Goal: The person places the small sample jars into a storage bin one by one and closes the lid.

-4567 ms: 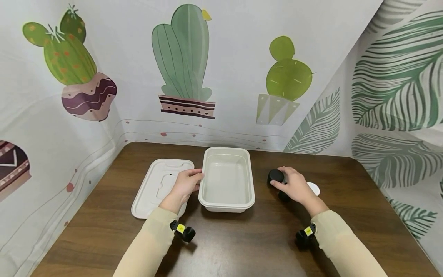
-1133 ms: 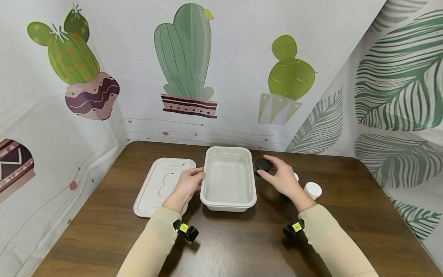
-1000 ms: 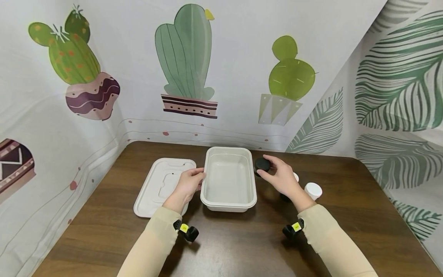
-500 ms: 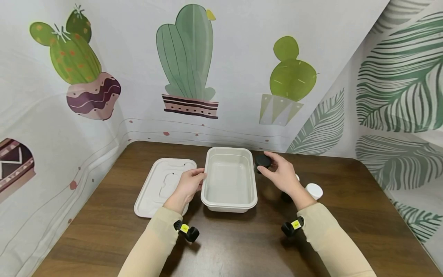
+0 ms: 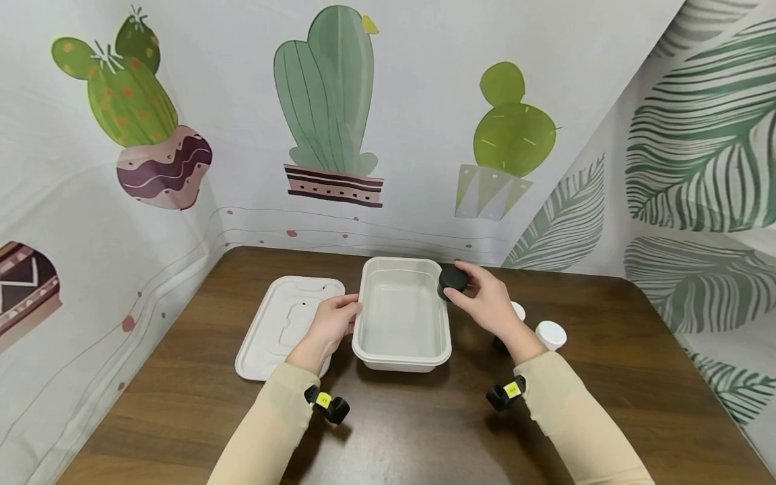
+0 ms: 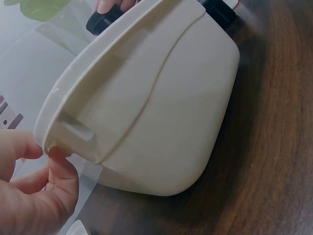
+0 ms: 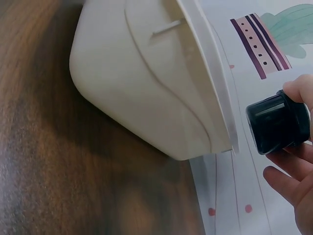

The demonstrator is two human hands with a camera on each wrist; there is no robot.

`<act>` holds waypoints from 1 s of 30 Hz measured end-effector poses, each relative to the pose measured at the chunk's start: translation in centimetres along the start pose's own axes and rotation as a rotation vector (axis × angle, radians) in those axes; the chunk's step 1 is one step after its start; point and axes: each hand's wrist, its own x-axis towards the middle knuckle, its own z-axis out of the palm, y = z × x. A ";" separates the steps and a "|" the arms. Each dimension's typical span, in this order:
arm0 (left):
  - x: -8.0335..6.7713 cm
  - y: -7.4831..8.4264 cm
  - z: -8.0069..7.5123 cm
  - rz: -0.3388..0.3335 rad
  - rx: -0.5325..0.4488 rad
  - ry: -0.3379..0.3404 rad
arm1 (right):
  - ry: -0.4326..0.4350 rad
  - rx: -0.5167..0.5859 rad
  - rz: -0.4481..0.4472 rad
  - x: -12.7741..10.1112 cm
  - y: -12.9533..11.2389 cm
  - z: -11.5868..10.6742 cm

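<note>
In the head view a pale rectangular plastic container (image 5: 401, 316) stands uncovered at the middle of the table, nothing inside it. My left hand (image 5: 330, 330) pinches its left rim between thumb and finger, which the left wrist view shows up close at the thumb (image 6: 62, 171). My right hand (image 5: 485, 300) grips a small black round jar (image 5: 452, 278) by its sides, up at the container's far right corner. The right wrist view shows this dark jar (image 7: 274, 122) held off the table, tilted, beside the container's rim. Whether jar and rim touch, I cannot tell.
Left of the container lies its flat white lid (image 5: 281, 330), partly behind my left hand. A white-capped jar (image 5: 551, 334) stands right of my right wrist. Another white cap (image 5: 518, 311) and a dark round thing (image 5: 500, 345) are half hidden by that wrist. A printed cloth (image 5: 412, 135) hangs behind the table.
My right hand lifted the black jar from among the things on the right and carried it left to the container's corner. The left hand kept its hold on the rim.
</note>
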 end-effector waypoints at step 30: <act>0.2 -0.2 -0.1 0.006 0.006 0.003 | -0.082 0.079 -0.003 0.6 -1.5 3.1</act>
